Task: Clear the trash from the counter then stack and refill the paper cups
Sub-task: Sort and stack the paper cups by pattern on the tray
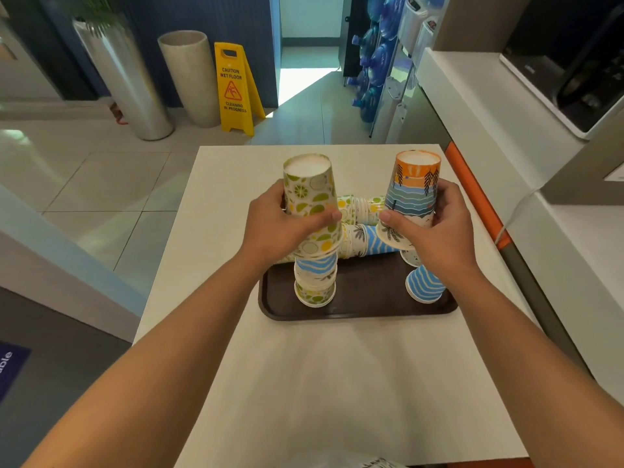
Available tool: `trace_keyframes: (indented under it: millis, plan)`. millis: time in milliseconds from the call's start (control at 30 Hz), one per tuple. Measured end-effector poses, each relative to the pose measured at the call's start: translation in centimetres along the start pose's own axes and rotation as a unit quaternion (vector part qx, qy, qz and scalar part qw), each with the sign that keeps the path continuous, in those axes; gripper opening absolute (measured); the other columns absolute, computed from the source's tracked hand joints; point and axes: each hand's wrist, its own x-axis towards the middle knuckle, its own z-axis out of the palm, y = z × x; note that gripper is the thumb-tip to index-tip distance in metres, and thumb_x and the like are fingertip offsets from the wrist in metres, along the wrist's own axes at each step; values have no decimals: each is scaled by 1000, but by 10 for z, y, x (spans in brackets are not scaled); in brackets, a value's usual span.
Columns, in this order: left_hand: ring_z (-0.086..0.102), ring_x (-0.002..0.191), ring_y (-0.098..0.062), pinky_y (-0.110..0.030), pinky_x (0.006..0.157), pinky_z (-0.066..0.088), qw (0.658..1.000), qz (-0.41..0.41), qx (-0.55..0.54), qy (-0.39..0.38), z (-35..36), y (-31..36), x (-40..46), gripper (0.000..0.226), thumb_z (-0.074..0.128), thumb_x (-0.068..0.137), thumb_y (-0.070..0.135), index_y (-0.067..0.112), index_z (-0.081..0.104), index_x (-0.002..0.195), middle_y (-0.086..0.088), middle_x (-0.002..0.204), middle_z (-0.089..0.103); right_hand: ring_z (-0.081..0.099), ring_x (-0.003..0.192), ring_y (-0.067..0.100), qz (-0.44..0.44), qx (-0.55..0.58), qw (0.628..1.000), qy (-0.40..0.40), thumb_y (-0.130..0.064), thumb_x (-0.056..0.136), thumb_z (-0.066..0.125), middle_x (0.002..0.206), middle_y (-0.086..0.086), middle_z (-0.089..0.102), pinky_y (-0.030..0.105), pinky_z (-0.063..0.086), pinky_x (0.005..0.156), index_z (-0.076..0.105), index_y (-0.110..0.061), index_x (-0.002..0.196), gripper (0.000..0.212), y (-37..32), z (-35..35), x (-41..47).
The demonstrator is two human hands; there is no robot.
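Observation:
A dark brown tray lies on the white counter. My left hand grips an upside-down lime-patterned paper cup that tops a stack of inverted cups on the tray's left side. My right hand holds an upside-down orange-and-blue paper cup in the air above the tray's right side. Under it stands an inverted blue-wave cup. Two sleeves of nested cups lie on their sides at the tray's back, between my hands.
An orange strip edges the counter on the right, beside a higher white counter with a black machine and a white cable. On the floor behind stand a yellow wet-floor sign, two tall planters, and blue water bottles.

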Motion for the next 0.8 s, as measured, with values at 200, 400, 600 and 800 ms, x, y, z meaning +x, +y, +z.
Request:
trace_keyframes:
  millis: [200, 400, 600, 800]
  plan:
    - [72, 91, -7, -38, 81, 61, 999, 31, -40, -1, -12, 33, 11, 66, 88, 50, 56, 24, 71, 105, 10, 99, 75, 67, 105, 10, 0, 15, 999, 32, -35, 62, 90, 118, -5, 66, 41, 56, 92, 52, -21, 122, 72, 0, -13, 7]
    - [72, 94, -9, -39, 82, 60, 993, 72, -93, -9, 0, 67, 22, 63, 90, 55, 48, 21, 70, 108, 8, 103, 76, 67, 103, 9, 16, 28, 994, 109, -28, 68, 87, 118, -4, 66, 37, 56, 92, 49, -21, 123, 67, 0, -44, 19]
    - [70, 95, -6, -36, 81, 61, 990, 91, -101, -27, 65, 98, 46, 69, 89, 56, 52, 20, 67, 112, 9, 106, 74, 59, 90, -9, 49, -4, 988, 145, -28, 74, 82, 106, -18, 59, 21, 51, 85, 49, -20, 126, 62, 15, -77, 40]
    - [68, 96, -9, -38, 83, 60, 993, 62, -102, -3, 153, 100, 79, 68, 88, 56, 52, 19, 64, 111, 8, 106, 72, 63, 95, 1, 97, 13, 994, 51, -17, 73, 83, 110, -7, 65, 16, 51, 77, 54, -20, 122, 56, 54, -89, 73]
